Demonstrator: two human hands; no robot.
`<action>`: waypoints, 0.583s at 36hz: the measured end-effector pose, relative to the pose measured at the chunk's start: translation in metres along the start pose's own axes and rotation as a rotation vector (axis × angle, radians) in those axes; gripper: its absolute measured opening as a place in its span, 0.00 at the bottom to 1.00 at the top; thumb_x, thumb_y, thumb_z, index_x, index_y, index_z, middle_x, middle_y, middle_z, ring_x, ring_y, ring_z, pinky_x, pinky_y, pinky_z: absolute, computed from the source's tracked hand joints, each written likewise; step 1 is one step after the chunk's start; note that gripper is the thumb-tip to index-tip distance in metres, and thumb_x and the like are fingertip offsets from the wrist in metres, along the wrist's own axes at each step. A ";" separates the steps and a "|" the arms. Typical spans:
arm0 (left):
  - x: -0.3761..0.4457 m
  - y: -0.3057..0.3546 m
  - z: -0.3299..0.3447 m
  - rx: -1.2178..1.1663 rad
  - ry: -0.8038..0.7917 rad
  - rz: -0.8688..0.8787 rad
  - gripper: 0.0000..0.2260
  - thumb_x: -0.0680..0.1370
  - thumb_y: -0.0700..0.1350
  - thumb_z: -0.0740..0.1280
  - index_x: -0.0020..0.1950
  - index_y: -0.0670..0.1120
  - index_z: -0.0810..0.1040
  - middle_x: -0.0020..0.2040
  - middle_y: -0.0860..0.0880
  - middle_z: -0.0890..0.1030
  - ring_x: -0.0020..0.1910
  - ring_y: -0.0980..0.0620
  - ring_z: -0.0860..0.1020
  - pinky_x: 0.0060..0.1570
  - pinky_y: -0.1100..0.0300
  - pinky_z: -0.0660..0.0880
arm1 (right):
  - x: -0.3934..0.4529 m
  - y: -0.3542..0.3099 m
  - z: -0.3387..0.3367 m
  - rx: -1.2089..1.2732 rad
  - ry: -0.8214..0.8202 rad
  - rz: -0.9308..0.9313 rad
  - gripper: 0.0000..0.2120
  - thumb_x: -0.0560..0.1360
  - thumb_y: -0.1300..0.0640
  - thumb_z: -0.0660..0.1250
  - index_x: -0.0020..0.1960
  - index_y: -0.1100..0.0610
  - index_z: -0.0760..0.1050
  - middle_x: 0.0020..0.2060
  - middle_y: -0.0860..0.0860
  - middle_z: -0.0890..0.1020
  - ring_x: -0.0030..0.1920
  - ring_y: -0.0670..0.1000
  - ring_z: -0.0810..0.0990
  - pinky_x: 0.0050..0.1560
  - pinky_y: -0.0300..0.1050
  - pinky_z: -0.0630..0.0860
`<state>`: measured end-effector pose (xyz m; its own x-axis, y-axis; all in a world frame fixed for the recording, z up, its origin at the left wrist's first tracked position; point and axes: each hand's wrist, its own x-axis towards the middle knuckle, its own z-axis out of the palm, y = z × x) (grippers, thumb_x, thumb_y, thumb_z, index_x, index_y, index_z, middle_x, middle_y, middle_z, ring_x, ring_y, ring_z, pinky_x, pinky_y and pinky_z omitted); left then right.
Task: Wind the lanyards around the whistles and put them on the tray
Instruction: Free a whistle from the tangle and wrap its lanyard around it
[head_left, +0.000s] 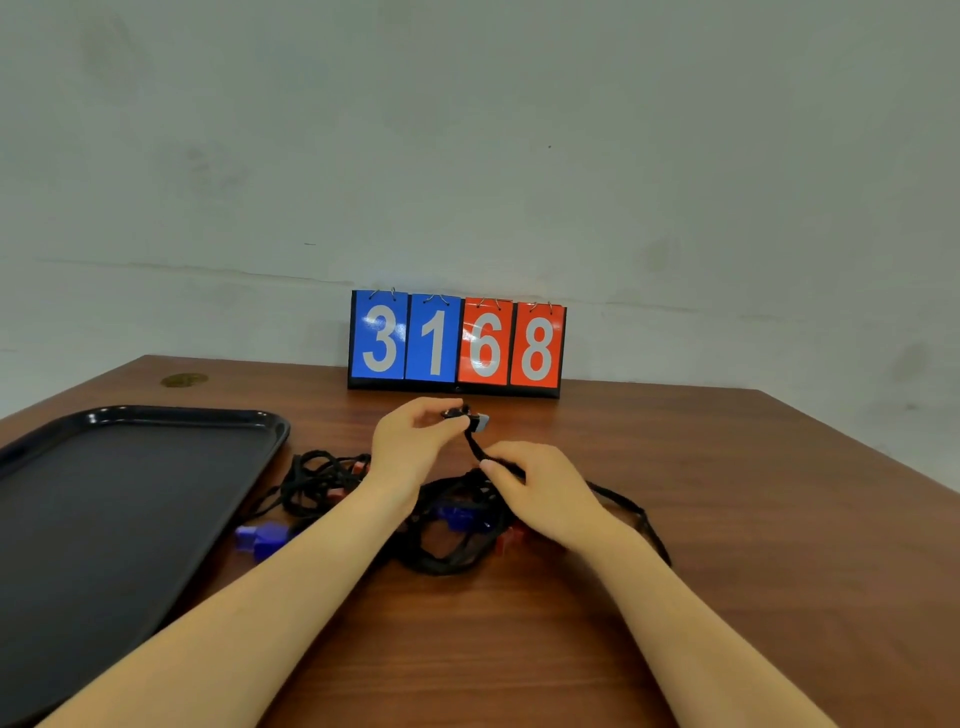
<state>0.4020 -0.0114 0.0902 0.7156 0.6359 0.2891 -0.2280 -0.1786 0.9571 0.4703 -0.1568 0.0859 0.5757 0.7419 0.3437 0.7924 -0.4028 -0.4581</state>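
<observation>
With our left hand (415, 434) pinching the light, rigid whistle (475, 420), our right hand (540, 488) pinches its limp, tangle-prone black lanyard (475, 448) close by.

Tray (156, 415) cut off at left edge; whistle (480, 422) half hidden by left hand (410, 441).

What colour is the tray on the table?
Black and glossy; the tray shows in the head view, left of the hands.

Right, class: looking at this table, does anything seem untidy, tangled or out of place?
Yes. The black lanyards lie in a tangled heap on the table right of the tray, with blue and red whistles caught among the cords. Nothing looks spilled or broken.
</observation>
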 end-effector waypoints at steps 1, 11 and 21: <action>0.001 0.000 -0.002 0.075 0.006 0.045 0.09 0.74 0.41 0.72 0.50 0.54 0.81 0.49 0.57 0.81 0.51 0.61 0.76 0.55 0.62 0.73 | -0.001 -0.001 -0.001 -0.002 -0.012 -0.013 0.11 0.81 0.51 0.60 0.59 0.50 0.78 0.52 0.44 0.82 0.52 0.42 0.77 0.57 0.40 0.74; 0.008 -0.004 -0.004 0.501 -0.229 0.208 0.08 0.77 0.45 0.69 0.54 0.53 0.81 0.52 0.56 0.81 0.54 0.57 0.77 0.58 0.60 0.72 | -0.004 -0.004 -0.008 0.242 0.149 -0.047 0.09 0.80 0.55 0.60 0.47 0.46 0.78 0.42 0.40 0.80 0.47 0.36 0.77 0.46 0.24 0.70; -0.008 0.012 -0.003 0.167 -0.477 0.057 0.10 0.78 0.41 0.68 0.58 0.51 0.81 0.53 0.49 0.82 0.51 0.56 0.82 0.47 0.69 0.77 | 0.001 0.014 -0.015 0.377 0.346 0.108 0.06 0.79 0.55 0.62 0.48 0.47 0.78 0.43 0.40 0.80 0.46 0.36 0.77 0.44 0.28 0.70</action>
<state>0.3918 -0.0168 0.0991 0.9359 0.2149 0.2793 -0.1948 -0.3452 0.9181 0.4847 -0.1696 0.0924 0.7335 0.4606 0.4999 0.6340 -0.1986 -0.7474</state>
